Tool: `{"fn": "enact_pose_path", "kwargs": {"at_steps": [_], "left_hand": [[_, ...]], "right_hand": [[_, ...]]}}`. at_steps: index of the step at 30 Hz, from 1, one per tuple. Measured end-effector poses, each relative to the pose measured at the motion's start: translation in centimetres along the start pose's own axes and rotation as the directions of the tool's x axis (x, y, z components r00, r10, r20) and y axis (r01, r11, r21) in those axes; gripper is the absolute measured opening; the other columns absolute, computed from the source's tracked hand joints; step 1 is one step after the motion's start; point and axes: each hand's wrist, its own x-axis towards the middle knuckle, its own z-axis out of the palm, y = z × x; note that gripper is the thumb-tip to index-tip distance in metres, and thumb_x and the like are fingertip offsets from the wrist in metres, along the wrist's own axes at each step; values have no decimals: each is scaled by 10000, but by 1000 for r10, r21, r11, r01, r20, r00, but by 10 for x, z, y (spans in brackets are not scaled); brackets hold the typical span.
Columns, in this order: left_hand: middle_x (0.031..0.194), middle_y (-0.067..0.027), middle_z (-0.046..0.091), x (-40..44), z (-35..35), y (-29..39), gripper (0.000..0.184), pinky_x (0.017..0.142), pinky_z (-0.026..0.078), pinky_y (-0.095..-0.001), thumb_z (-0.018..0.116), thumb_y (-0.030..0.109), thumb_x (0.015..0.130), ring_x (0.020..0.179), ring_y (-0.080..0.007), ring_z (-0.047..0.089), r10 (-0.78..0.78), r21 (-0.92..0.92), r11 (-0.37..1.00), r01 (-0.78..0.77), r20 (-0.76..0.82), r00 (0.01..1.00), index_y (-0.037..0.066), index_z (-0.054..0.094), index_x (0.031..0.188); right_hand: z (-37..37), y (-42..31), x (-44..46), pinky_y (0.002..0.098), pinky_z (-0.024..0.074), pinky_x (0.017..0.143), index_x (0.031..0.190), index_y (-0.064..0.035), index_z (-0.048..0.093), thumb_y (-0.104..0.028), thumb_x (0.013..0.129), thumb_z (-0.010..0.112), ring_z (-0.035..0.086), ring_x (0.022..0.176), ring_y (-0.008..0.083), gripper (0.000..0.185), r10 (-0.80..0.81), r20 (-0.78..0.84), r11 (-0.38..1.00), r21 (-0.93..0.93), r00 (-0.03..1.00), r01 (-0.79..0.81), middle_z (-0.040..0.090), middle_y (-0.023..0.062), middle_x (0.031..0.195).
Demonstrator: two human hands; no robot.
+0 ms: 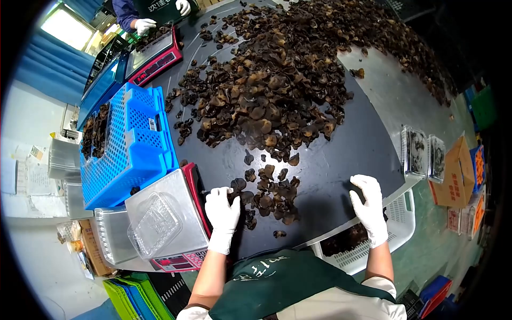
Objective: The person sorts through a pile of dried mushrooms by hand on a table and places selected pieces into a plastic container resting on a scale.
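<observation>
My left hand (222, 213), in a white glove, is at the table's near left, beside a small group of black wood ear mushrooms (276, 194). Its thumb and fingers are apart, and one mushroom (238, 185) lies right by the fingertips; whether they touch, I cannot tell. Over the near right of the dark table top, my gloved right hand (368, 205) has its thumb and fingers spread in a curve, with nothing between them. A large heap of wood ear mushrooms (266, 90) covers the middle and back. On the left, a clear plastic box (155, 225) sits on a digital scale (198, 205).
A blue crate (144, 133) holding a filled clear box stands at left. Clear boxes (414, 152) lie at the right edge. Below is a white basket (402, 218) with mushrooms. A co-worker's gloved hand (144, 26) is near another red scale (160, 64).
</observation>
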Motion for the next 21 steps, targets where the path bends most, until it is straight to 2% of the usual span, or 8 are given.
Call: {"fn": "enact_pose_path", "kwargs": {"at_steps": [4,6,8,10,12,14,18,21], "left_hand": [[939,-90,572,-4,4,-1,255,733,463,-415,733,152,729,873,-302,565,100,47,994,-98,-42,994,89,584,926],[861,-99,561,-7,1,2,210,693,469,-391,716,131,762,765,-286,562,22,-140,989,-39,-121,992,73,563,895],[771,-106,531,-11,-27,39,154,611,467,-343,678,63,802,644,-250,536,-236,-470,849,241,70,969,43,536,857],[829,-85,554,-25,-38,66,131,668,475,-313,672,30,791,726,-201,550,150,-618,782,-81,61,987,27,544,815],[1011,-102,559,-44,-53,94,268,828,476,-327,693,40,796,922,-220,575,511,-835,533,138,447,734,20,571,1034],[1136,-136,526,-65,-45,102,395,926,447,-341,712,73,813,1051,-259,552,732,-896,423,137,426,531,18,531,1160],[1022,-124,576,-70,-26,75,305,861,461,-378,755,119,745,988,-305,559,537,-648,706,-284,228,812,66,609,1007],[927,-102,583,-74,-20,41,219,782,454,-387,725,119,748,902,-295,559,469,-426,818,-386,106,877,79,610,931]], "right_hand": [[-11,2,1,396,418,954,1116,-72,642,-27,752,681,544,1078,304,368,24,18,1000,-14,1000,-24,611,113,1121],[-17,4,2,394,418,955,1109,-71,643,-27,752,681,547,1073,303,362,8,3,999,-37,1000,-7,612,114,1117],[-25,2,7,391,423,948,1106,-72,644,-27,753,682,550,1067,299,358,4,15,999,-39,1000,-3,612,113,1114],[-28,-5,16,392,426,941,1103,-71,644,-25,754,680,553,1058,301,354,1,20,1000,-31,1000,0,618,109,1102],[-25,-12,27,398,427,935,1085,-71,645,-35,746,685,558,1044,305,343,-40,26,999,-26,999,41,623,108,1085],[-19,-26,38,409,426,931,1065,-74,644,-68,732,701,561,1035,309,338,-182,123,982,-21,976,186,626,107,1072],[28,-30,23,454,376,1000,1184,-100,591,-278,672,768,498,1140,337,570,-359,339,933,127,870,336,552,133,1213],[73,-28,0,513,296,1064,1293,-127,525,-398,605,811,320,1284,382,793,-372,481,915,47,794,400,388,167,1372]]}}
